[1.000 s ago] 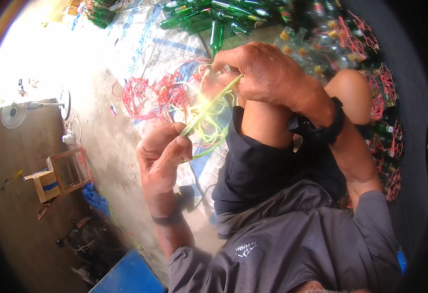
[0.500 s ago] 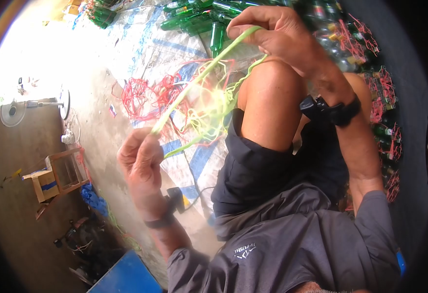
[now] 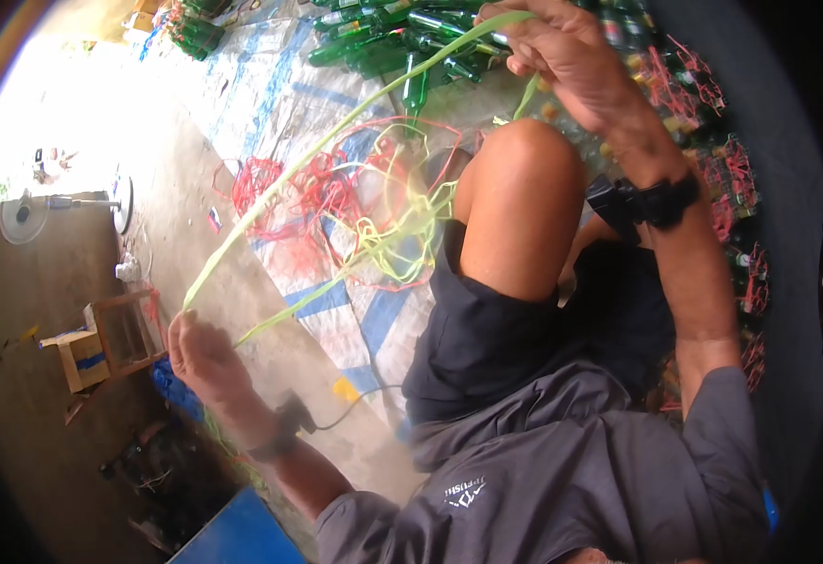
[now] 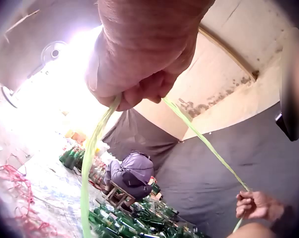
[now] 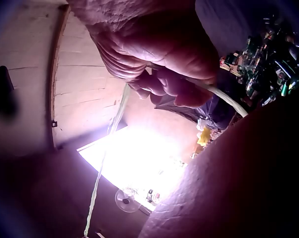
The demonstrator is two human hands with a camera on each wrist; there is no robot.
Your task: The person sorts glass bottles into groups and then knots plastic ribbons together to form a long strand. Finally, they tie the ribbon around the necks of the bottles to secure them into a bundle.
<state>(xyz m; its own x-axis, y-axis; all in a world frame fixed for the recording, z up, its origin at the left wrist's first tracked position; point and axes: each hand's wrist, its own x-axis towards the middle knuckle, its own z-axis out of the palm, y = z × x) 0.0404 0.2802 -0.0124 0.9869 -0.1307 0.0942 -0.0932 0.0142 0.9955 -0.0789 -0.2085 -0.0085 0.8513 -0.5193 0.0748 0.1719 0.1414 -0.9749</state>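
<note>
A light green strand (image 3: 284, 180) runs taut between the two hands in the head view. The left hand (image 3: 212, 365), at the lower left, pinches one end part, and a second green length slopes from it toward a loose green tangle (image 3: 397, 235). High up beside the raised knee, the right hand (image 3: 571, 61) grips the strand, with a short piece hanging below its fingers. In the left wrist view the strand (image 4: 92, 153) passes through the curled fingers of the left hand (image 4: 144, 54). The right hand (image 5: 159, 54) has the strand (image 5: 104, 153) in its curled fingers.
Red string (image 3: 284, 202) lies tangled on the white and blue sheet (image 3: 322, 301). Green bottles (image 3: 364, 42) are heaped at the top, and more with red string stand at the right. A fan (image 3: 24, 218) and wooden frame (image 3: 129, 331) are at the left. Another person (image 4: 132, 173) sits by the bottles.
The hands have moved far apart, the left one down and leftward, the right one up and rightward. The green strand between them has lengthened and pulled straight.
</note>
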